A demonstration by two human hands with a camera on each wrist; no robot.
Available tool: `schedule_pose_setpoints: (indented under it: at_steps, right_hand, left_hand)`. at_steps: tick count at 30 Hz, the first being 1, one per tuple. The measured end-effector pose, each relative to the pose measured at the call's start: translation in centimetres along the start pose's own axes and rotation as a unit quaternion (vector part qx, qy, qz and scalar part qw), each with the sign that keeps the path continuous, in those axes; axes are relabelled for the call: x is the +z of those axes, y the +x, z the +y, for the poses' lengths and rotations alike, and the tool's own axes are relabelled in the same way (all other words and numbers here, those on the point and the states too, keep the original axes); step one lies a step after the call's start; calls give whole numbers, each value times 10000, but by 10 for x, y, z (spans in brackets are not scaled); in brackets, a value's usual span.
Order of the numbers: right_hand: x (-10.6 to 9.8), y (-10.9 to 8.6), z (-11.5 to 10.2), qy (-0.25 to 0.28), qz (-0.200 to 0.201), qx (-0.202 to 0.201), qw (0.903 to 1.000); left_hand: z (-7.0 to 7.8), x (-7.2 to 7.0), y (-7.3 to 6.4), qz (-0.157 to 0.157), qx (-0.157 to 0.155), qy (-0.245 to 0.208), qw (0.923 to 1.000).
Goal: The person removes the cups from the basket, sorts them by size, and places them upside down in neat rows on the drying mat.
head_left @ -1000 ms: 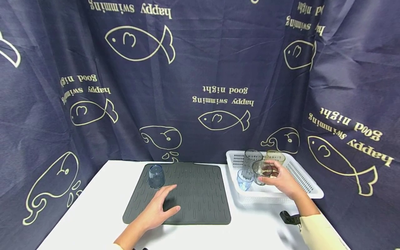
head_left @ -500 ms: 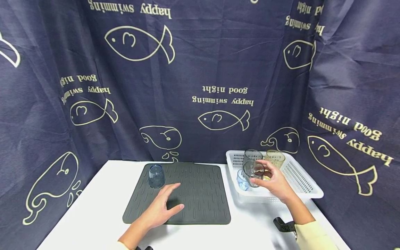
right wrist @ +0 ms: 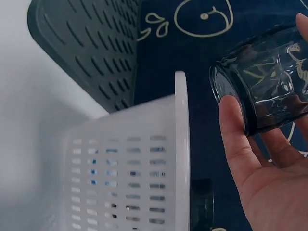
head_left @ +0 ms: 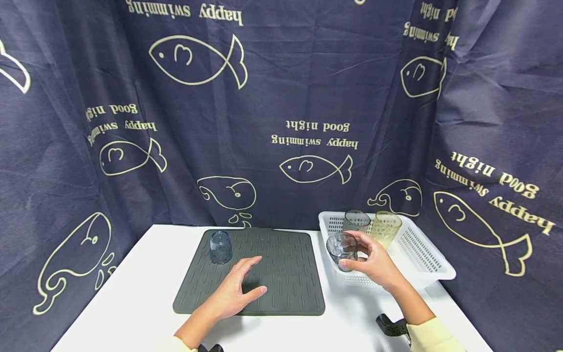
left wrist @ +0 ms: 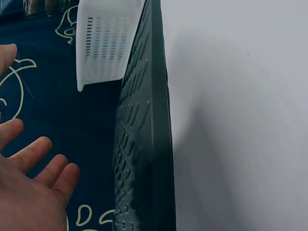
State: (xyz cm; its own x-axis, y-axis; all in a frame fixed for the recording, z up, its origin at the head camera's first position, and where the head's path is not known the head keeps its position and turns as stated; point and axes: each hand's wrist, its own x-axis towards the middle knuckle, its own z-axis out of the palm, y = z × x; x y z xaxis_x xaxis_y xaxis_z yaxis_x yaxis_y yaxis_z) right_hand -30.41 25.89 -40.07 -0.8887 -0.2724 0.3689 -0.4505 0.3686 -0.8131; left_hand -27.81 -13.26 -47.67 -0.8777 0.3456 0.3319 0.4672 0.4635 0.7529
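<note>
My right hand (head_left: 369,259) grips a clear greyish glass (head_left: 337,249), thumb and fingers around its side, held tilted above the left rim of a white plastic basket (head_left: 422,276). In the right wrist view the glass (right wrist: 269,79) is apart from the basket wall (right wrist: 144,120). My left hand (head_left: 233,293) hovers over the front of a dark grey ridged mat (head_left: 281,274), fingers spread and holding nothing. A blue glass (head_left: 221,248) stands at the mat's back left.
Inside the basket, a grey glass (head_left: 356,221) and a yellowish glass (head_left: 387,227) stand at the back. The light-blue glass there is hidden behind the held one. White table (head_left: 132,293) surrounds the mat; a navy fish-print curtain (head_left: 264,112) rises behind.
My right hand has lifted the greyish glass from among the others and carried it left to the basket's edge. The left hand has drifted slightly right over the mat.
</note>
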Motion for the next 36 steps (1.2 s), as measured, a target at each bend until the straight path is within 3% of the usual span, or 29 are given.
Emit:
schedule_pose_setpoints:
  at_steps: [7,13,17,26,36]
  right_hand:
    - [12,-1,0,210,-165,57,9996]
    - [21,0,-1,332,-327,139,9988]
    - [28,0,0,505,-449,104,9977]
    - [40,2,-3,364,-686,135,9969]
    - [55,10,-9,58,-903,-26,9959]
  left_hand:
    - [2,5,2,-39,7,-148,9999]
    - [4,10,5,-13,314,-189,9993]
    - [8,13,7,-38,273,-264,9993]
    - [14,21,14,-75,432,-472,9979]
    - [28,26,24,-175,138,-930,9954]
